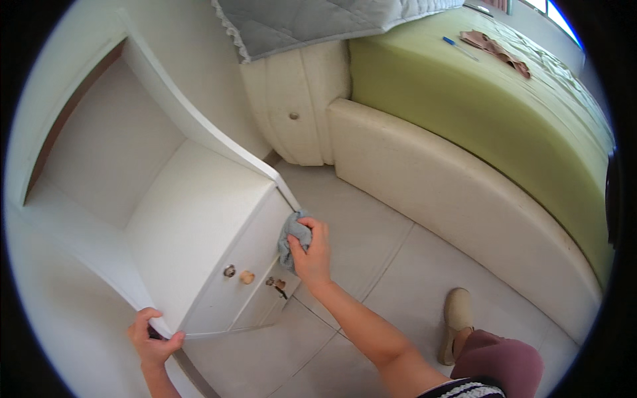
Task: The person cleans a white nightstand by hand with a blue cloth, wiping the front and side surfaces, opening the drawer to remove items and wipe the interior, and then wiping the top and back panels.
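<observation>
Before me stands a white cabinet (214, 214) with a recessed shelf and drawers below. My right hand (313, 253) presses a bunched grey-blue cloth (293, 236) against the right front edge of the upper drawer, just under the cabinet's side panel. My left hand (157, 338) grips the cabinet's lower left front edge, with its thumb on the front and its fingers around the side. A round wooden knob (247, 277) and a metal lock (229, 270) sit on the upper drawer. A key (281, 291) hangs from the lock of the drawer below.
A bed with a cream upholstered side rail (448, 169) and a green-sheeted mattress (448, 94) curves along the right. On it lie a blue-handled tool (450, 42) and a brown cloth (497, 52). A grey quilt (308, 20) covers a cream padded piece. My shod foot (458, 311) rests on the tiled floor.
</observation>
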A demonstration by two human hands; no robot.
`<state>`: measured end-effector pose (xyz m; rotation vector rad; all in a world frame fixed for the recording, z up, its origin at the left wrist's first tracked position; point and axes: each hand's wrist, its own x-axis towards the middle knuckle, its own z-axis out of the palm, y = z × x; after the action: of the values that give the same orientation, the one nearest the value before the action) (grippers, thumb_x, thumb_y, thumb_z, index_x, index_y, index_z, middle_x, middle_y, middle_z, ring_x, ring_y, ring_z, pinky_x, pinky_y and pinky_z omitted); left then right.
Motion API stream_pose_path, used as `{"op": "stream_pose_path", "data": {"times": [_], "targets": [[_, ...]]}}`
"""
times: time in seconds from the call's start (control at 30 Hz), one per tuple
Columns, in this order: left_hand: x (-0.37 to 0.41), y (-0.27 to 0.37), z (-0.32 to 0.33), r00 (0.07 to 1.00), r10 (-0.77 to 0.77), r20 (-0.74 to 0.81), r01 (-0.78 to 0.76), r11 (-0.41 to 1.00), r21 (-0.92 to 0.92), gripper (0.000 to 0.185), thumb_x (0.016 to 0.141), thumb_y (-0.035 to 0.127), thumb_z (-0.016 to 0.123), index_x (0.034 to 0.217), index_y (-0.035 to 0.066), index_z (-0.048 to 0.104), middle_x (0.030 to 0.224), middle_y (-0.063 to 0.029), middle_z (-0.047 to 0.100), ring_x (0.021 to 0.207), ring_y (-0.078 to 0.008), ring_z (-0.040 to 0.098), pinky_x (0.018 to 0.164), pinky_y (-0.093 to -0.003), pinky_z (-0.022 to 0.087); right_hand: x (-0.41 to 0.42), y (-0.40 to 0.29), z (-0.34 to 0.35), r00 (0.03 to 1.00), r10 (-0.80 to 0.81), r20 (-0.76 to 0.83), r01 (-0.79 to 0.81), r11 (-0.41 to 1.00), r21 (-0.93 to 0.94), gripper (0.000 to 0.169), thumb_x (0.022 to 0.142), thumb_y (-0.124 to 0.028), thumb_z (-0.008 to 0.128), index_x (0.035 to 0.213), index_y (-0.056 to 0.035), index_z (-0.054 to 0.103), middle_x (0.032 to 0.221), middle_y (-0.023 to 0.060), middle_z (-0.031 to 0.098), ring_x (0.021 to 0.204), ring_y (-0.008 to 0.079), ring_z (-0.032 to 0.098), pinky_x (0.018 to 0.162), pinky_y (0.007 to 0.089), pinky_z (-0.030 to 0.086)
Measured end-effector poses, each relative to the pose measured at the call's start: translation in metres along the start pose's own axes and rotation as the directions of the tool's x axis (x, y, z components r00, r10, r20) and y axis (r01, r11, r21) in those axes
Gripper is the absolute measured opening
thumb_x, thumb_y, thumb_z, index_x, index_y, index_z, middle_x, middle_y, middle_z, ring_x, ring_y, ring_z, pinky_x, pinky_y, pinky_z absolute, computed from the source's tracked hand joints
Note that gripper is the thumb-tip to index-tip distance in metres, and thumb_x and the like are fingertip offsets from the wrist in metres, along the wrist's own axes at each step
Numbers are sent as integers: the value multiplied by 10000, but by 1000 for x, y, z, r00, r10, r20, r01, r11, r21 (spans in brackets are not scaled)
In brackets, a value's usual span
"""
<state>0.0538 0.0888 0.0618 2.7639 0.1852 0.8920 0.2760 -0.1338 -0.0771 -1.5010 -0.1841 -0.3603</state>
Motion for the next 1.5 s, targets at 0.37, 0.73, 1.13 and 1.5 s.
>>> {"op": "stream_pose_path", "data": {"times": [0.37,0.73,1.13,1.5], "targets": [[-5,2,-2,996,-83,19,83,996,-23,473,433,166,798,817,100,530,620,4,522,462,-76,444,426,-211,369,16,-27,11,932,-355,72,358,933,-35,321,675,-12,662,964,-73,537,990,143,496,902,319,514,757,358,439],[0,9,-7,985,-162,62,163,987,-7,467,441,178,812,798,108,519,600,14,506,449,-61,421,417,-197,357,-66,-33,28,978,-117,171,111,993,43,244,693,-35,664,899,-40,532,901,128,502,859,297,514,705,337,433],[0,15,-6,976,-200,87,208,974,-94,401,518,123,750,829,84,499,601,54,454,485,-26,381,434,-182,300,-155,-45,43,863,-162,479,117,986,122,289,634,-14,678,886,-79,551,907,79,500,840,275,520,673,341,456],[8,15,-7,979,-179,95,183,982,-42,427,478,126,786,803,107,509,549,44,436,429,-37,383,402,-189,312,-160,0,15,941,224,255,-240,970,36,273,703,-66,687,945,-71,562,939,76,517,871,226,535,720,311,457]]}}
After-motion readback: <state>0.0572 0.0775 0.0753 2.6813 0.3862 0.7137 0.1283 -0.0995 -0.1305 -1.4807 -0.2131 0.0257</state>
